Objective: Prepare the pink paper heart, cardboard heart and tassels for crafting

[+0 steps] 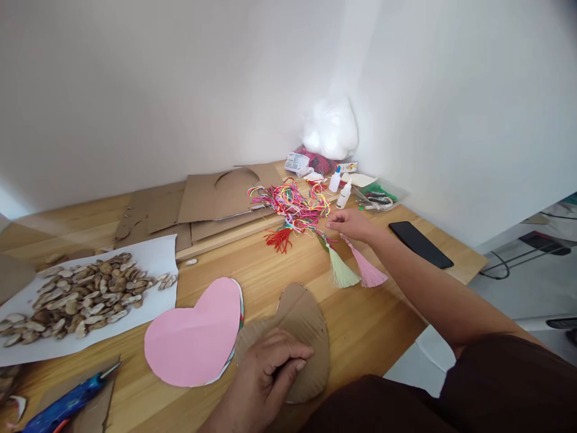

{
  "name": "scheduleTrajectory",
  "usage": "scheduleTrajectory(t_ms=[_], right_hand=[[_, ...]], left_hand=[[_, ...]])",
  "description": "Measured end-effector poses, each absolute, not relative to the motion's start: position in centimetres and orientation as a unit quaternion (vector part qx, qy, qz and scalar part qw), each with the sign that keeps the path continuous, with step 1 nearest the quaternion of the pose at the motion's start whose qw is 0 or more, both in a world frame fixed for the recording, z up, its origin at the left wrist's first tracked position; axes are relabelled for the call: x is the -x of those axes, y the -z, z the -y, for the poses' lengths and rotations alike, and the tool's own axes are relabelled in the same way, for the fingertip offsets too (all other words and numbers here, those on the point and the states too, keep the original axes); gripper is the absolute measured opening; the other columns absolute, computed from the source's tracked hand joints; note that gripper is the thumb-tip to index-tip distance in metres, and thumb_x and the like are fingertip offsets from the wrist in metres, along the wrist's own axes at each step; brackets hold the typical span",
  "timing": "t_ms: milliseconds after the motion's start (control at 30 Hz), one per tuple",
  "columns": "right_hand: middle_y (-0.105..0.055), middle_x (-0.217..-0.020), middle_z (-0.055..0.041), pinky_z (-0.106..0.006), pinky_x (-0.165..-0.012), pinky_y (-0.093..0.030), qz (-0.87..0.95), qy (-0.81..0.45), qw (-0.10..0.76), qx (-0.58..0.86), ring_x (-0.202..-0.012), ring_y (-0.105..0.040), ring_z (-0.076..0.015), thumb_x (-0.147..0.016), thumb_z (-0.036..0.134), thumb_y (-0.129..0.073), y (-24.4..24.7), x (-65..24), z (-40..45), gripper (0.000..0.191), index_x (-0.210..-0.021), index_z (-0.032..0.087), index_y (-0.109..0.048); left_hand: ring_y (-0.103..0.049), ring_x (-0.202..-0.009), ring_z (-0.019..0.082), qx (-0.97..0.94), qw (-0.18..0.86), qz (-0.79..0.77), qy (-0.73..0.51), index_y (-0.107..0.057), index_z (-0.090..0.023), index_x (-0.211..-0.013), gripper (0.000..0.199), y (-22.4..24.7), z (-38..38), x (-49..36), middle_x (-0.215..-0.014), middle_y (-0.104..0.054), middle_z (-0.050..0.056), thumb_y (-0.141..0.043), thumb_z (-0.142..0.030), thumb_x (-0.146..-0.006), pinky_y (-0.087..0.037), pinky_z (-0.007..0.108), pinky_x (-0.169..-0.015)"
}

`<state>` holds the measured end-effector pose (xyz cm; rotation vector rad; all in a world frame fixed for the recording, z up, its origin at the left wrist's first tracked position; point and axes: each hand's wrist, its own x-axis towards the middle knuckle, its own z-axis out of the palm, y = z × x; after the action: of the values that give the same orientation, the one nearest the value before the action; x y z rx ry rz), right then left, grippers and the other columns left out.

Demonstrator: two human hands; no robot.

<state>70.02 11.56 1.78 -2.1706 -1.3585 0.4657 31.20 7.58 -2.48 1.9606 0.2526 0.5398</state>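
My left hand (265, 376) rests over a heart-shaped piece of brown cardboard (309, 319) and hides part of it. Its fingers are curled in toward the thumb, and nothing shows in them. To its left lies a pink heart (193, 337) with a pale layer peeking out from under its right edge. My right hand (349, 224) reaches to a tangle of coloured cords (291, 201), its fingertips pinched together; whatever is between them is too small to make out. Just below that hand lie a pale green tassel (341, 267) and a pink tassel (367, 267). A red tassel (279, 239) sits by the cords.
Brown dried slices (90, 291) cover a white sheet (162, 258) at left. A blue glue gun (67, 403) is at front left. Cardboard sheets (216, 192) lie along the wall. Glue bottles (344, 195), a white stuffed bag (331, 129) and a black phone (419, 243) are farther right.
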Motion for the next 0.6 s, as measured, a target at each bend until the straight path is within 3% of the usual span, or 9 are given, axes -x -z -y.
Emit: scheduleTrajectory(t_ms=[300,600], right_hand=[[-0.074,-0.077,-0.0006,-0.024,-0.062,-0.039,0.537,-0.140,0.249,0.794,-0.073,-0.063,-0.0155,-0.080,0.033,-0.072,0.6,-68.5,-13.1,0.013,-0.078,0.021,-0.075],[-0.074,-0.075,0.0000,-0.025,-0.059,-0.040,0.507,-0.112,0.193,0.833,-0.068,-0.063,-0.0156,-0.084,0.027,-0.060,-0.6,-69.5,-10.9,0.017,-0.077,0.020,-0.073]], left_hand=[[-0.064,-0.089,0.014,-0.828,0.502,-0.095,-0.229,-0.069,-0.025,-0.112,0.024,2.3,-7.8,-31.2,-0.093,-0.071,0.002,-0.053,-0.012,-0.100,-0.051,0.024,-0.078],[-0.065,-0.089,0.015,-0.822,0.507,-0.092,-0.241,-0.069,-0.025,-0.114,0.026,2.6,-7.7,-31.2,-0.093,-0.072,0.003,-0.054,-0.011,-0.100,-0.052,0.025,-0.077]])
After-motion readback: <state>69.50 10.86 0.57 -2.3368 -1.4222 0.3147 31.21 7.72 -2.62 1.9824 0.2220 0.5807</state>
